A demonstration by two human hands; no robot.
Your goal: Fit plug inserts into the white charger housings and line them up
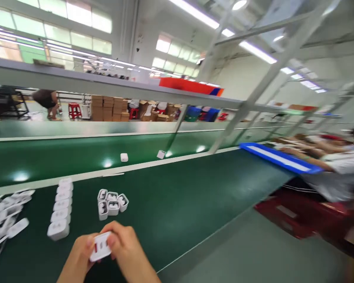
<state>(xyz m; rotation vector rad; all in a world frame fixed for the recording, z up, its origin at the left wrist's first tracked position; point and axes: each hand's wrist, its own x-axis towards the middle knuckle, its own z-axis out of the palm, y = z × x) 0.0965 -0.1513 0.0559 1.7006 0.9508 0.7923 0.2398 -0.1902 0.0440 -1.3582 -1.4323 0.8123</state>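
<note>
Low in the head view, my left hand [80, 253] and my right hand [124, 245] are both closed on a white USB charger [101, 245]. Its face with port openings, one of them red, points up toward me, and my thumbs press on its two sides. Just beyond my hands stands a cluster of several open white charger housings [113, 205] with dark parts inside. A row of several white chargers [61, 210] runs away from me on the left. At the far left lies a heap of flat white plastic pieces [4, 216].
The green work surface [171, 204] has a pale divider [141, 168]; beyond it, two white pieces [124, 157] lie on a green belt [61, 153]. A blue-framed tray [280, 157] lies at the right, near a co-worker's arms [312, 151]. Metal posts [228, 129] carry a shelf [120, 88].
</note>
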